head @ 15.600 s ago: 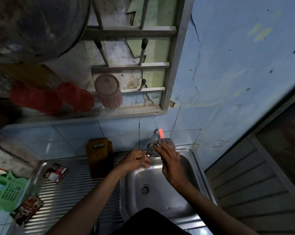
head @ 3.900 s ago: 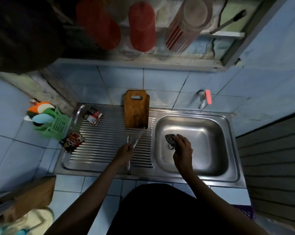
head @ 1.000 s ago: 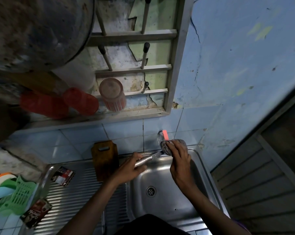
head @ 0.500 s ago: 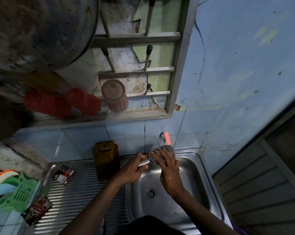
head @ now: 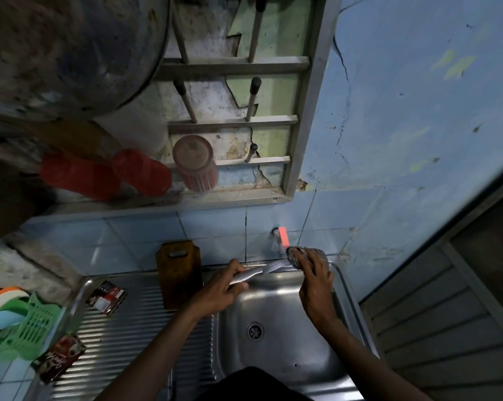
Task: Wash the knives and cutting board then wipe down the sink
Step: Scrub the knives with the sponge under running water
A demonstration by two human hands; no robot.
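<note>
My left hand (head: 219,287) grips the metal handle of a knife (head: 259,272) over the back of the steel sink (head: 276,354). The blade points right, toward the tap (head: 279,241) with its orange lever. My right hand (head: 315,280) holds a grey scrubbing cloth (head: 298,257) against the blade's tip, just below the tap. A brown wooden cutting board (head: 179,273) leans against the tiled wall at the back of the ribbed drainboard (head: 134,337).
Two dark sachets (head: 107,296) (head: 59,361) lie on the drainboard. A green basket (head: 27,328) with utensils stands at far left. Above, a wall rack (head: 230,123) holds red cups (head: 141,172) and a striped tumbler (head: 195,163). A large pot (head: 65,53) hangs upper left.
My right hand with the cloth has slid right along the blade, from near the handle out to the tip under the tap. My left hand keeps its grip on the handle.
</note>
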